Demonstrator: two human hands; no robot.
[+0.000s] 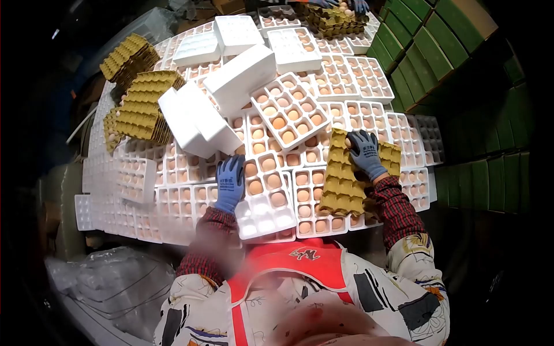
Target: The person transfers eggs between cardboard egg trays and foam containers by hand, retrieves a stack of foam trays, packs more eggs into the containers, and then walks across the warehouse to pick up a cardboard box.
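My left hand [231, 184], in a blue-grey glove with dark fingertips, lies along the left edge of a white foam egg tray [266, 222]. Its fingers are stretched out, touching the tray's side. Brown eggs [256, 184] fill the far cups of that tray, while the near cups hold none. At the right, my gloved right hand [366, 153] rests over a yellow-brown pulp egg tray [340, 184], fingers curled down. What those fingers hold is hidden beneath the glove. More egg-filled foam trays [304, 195] lie under and around both hands.
White foam boxes or lids [241, 78] are piled on the trays beyond my hands. Stacked pulp trays [141, 109] stand at the left. Green crates [430, 57] rise along the right. Another person's gloved hands [359, 6] show at the far end, beside more pulp trays.
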